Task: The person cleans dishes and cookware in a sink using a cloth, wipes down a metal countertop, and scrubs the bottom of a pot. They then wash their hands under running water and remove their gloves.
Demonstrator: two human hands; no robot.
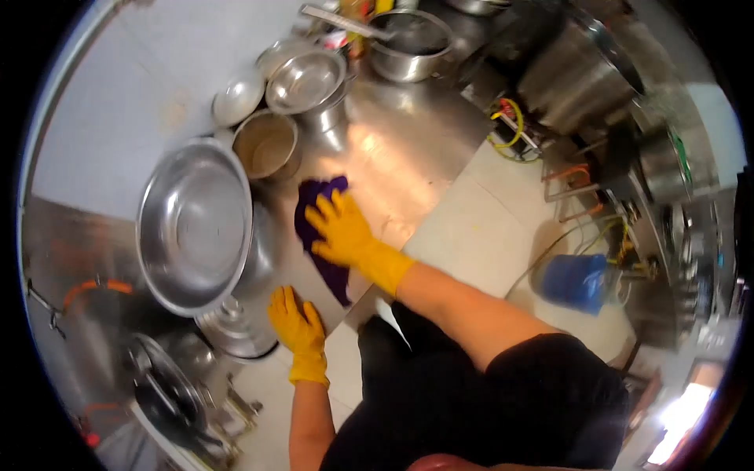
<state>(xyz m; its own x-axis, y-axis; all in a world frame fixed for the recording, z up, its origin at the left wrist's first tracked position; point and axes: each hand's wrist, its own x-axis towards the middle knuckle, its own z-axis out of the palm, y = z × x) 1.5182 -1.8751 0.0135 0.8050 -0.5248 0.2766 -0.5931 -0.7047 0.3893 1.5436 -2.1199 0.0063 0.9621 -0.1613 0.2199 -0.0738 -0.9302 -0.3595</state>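
Note:
My right hand, in a yellow rubber glove, lies on a dark purple cloth with its fingers spread, pressing it against the steel tabletop. Part of the cloth is hidden under the palm. My left hand, gloved in the same yellow, rests near the table's front edge, fingers stretched out and nothing held. Beside it sits a round metal lid or stacked dish. A large steel basin leans on its side to the left of both hands.
Behind the cloth stand a deep pot, a steel bowl and a white bowl. A saucepan is farther back. Across the tiled floor at right are a blue container, a big steel pot and a yellow hose.

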